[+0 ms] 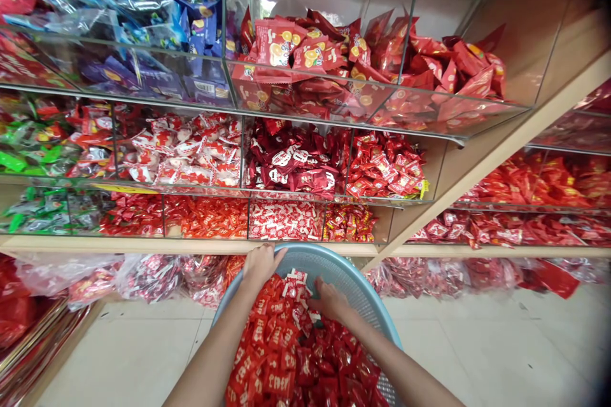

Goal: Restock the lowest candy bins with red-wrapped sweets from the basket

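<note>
A light blue plastic basket [351, 267] with a perforated wall stands in front of the shelves. My left hand [259, 265] is closed over its far rim, thumb lying along the edge. Inside the basket, my right hand [329, 299] reaches in from the right, fingers apart and touching small red-and-white wrapped candies [296, 283]. Orange-red wrapped candies [270, 343] fill the left side. Darker red wrapped candies [329, 362] lie at the right and near side. The undersides of my right fingers are hidden.
Behind the rim, a shelf compartment holds matching red-and-white candies [286, 220]. Clear dividers and ledges front the higher bins of dark red packets [298, 165] and orange-printed red packets [286, 48]. Bagged candies [153, 276] sit beneath the wooden shelf edge [143, 244], above the tiled floor [147, 337].
</note>
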### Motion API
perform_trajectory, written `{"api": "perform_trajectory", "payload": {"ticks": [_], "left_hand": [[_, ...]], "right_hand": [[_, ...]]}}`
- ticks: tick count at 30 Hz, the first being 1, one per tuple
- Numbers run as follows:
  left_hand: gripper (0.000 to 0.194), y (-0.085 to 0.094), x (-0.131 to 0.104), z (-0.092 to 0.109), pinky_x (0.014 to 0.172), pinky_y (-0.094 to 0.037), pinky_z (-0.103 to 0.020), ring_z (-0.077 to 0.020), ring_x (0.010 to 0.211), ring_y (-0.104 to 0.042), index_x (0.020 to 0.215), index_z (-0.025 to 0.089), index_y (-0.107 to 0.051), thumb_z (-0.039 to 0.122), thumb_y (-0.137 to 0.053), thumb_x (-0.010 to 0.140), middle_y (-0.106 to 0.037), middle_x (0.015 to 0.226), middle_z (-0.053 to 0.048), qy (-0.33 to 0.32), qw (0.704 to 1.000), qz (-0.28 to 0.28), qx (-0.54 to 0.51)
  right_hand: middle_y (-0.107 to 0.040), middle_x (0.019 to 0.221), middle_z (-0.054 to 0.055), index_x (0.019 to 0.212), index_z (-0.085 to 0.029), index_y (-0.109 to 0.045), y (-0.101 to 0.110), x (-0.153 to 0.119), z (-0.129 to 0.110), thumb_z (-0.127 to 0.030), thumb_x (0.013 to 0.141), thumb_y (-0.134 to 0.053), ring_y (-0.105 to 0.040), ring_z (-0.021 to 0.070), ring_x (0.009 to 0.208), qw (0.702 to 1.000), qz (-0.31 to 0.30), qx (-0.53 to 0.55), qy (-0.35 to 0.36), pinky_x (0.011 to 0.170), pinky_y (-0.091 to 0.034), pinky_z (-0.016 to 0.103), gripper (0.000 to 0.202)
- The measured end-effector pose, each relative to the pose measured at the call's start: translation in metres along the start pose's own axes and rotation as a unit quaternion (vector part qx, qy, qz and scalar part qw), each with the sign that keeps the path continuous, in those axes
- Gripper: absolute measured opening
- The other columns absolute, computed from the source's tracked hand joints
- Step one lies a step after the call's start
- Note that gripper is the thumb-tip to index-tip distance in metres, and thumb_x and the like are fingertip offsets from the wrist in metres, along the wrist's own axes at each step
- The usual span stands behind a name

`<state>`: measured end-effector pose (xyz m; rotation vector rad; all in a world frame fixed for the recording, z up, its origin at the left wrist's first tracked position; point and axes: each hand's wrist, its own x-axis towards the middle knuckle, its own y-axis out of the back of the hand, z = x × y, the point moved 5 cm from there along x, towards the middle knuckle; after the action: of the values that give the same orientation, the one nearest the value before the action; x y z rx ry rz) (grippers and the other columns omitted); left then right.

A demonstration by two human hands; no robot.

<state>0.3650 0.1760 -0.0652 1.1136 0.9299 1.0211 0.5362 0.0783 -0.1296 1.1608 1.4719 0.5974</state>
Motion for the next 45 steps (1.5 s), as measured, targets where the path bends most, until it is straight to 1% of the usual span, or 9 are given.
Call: {"api": "perform_trajectory", "payload": {"ticks": [4,10,16,22,27,31,35,38,45], "left_hand": [[0.07,-0.002,0.001,-0.001,0.068,-0.043,-0.032,-0.0228,0.079,-0.062,0.096,0.013,-0.059,0.062,-0.011,0.082,-0.065,0.087,-0.014,-0.006,1.0,0.007,0.0],[0.071,-0.001,0.001,0.0,0.067,-0.044,-0.032,-0.0237,0.078,-0.062,0.094,0.014,-0.059,0.063,-0.01,0.081,-0.065,0.086,-0.014,-0.012,1.0,0.017,0.007],[0.069,0.002,-0.001,0.001,0.07,-0.043,-0.032,-0.0238,0.083,-0.061,0.097,0.013,-0.058,0.062,-0.011,0.082,-0.065,0.089,-0.014,-0.002,1.0,0.003,0.005],[0.067,0.003,-0.002,0.002,0.072,-0.043,-0.033,-0.0243,0.085,-0.061,0.098,0.013,-0.059,0.061,-0.014,0.082,-0.065,0.09,-0.014,0.002,1.0,0.007,-0.001],[0.064,0.004,-0.002,0.002,0.074,-0.042,-0.033,-0.0247,0.087,-0.06,0.097,0.013,-0.059,0.058,-0.016,0.084,-0.064,0.092,-0.014,0.0,1.0,0.013,0.003],[0.06,0.003,-0.002,0.001,0.075,-0.042,-0.032,-0.0242,0.089,-0.06,0.099,0.014,-0.058,0.056,-0.018,0.085,-0.064,0.096,-0.014,0.004,1.0,0.002,-0.004],[0.063,0.004,-0.002,0.001,0.075,-0.042,-0.033,-0.0247,0.088,-0.06,0.098,0.014,-0.058,0.059,-0.017,0.083,-0.064,0.094,-0.014,0.005,1.0,-0.004,-0.005],[0.065,0.004,-0.002,0.002,0.075,-0.042,-0.034,-0.0249,0.088,-0.06,0.098,0.014,-0.058,0.062,-0.017,0.081,-0.064,0.094,-0.014,0.003,1.0,0.004,-0.008],[0.063,0.002,-0.001,0.0,0.074,-0.043,-0.035,-0.0252,0.085,-0.061,0.097,0.014,-0.059,0.059,-0.018,0.083,-0.065,0.092,-0.014,0.001,1.0,0.004,-0.012]], "right_hand": [[-0.062,0.097,0.015,0.108,-0.014,-0.046,-0.009,0.002,-0.005,-0.036,0.065,-0.058,-0.059,0.0304,0.091,0.999,-0.038,0.01,-0.013,0.068,-0.043,0.036,0.05],[-0.062,0.099,0.014,0.105,-0.016,-0.046,-0.021,0.011,0.002,-0.036,0.06,-0.061,-0.059,0.0281,0.09,0.999,-0.029,0.038,-0.011,0.068,-0.042,0.034,0.051],[-0.062,0.088,0.007,0.096,-0.018,-0.047,0.001,0.009,0.005,-0.03,0.062,-0.059,-0.059,0.0218,0.077,0.998,-0.029,0.06,-0.002,0.058,-0.038,0.027,0.038],[-0.06,0.083,0.002,0.095,-0.02,-0.044,0.042,0.007,-0.04,-0.021,0.071,-0.051,-0.056,0.0167,0.077,0.985,0.068,0.054,0.15,0.062,-0.034,0.024,0.024],[-0.059,0.095,0.003,0.099,-0.021,-0.043,0.041,0.014,-0.073,-0.022,0.075,-0.049,-0.056,0.0174,0.081,0.977,0.091,0.026,0.19,0.061,-0.031,0.024,0.024],[-0.058,0.098,0.002,0.099,-0.023,-0.044,0.05,0.016,-0.078,-0.029,0.08,-0.046,-0.057,0.0159,0.079,0.966,0.147,0.043,0.209,0.06,-0.031,0.023,0.019],[-0.059,0.089,0.002,0.096,-0.022,-0.046,0.086,0.021,-0.078,-0.031,0.088,-0.031,-0.056,0.0135,0.077,0.95,0.231,0.088,0.19,0.063,-0.034,0.023,0.019],[-0.058,0.098,0.005,0.102,-0.02,-0.046,0.111,0.034,-0.086,-0.035,0.087,-0.035,-0.055,0.0153,0.087,0.95,0.258,0.083,0.155,0.07,-0.036,0.024,0.023],[-0.059,0.103,0.016,0.114,-0.013,-0.043,0.114,0.074,-0.117,-0.061,0.072,-0.048,-0.052,0.0289,0.102,0.988,0.152,0.016,0.013,0.077,-0.041,0.036,0.064]]}}
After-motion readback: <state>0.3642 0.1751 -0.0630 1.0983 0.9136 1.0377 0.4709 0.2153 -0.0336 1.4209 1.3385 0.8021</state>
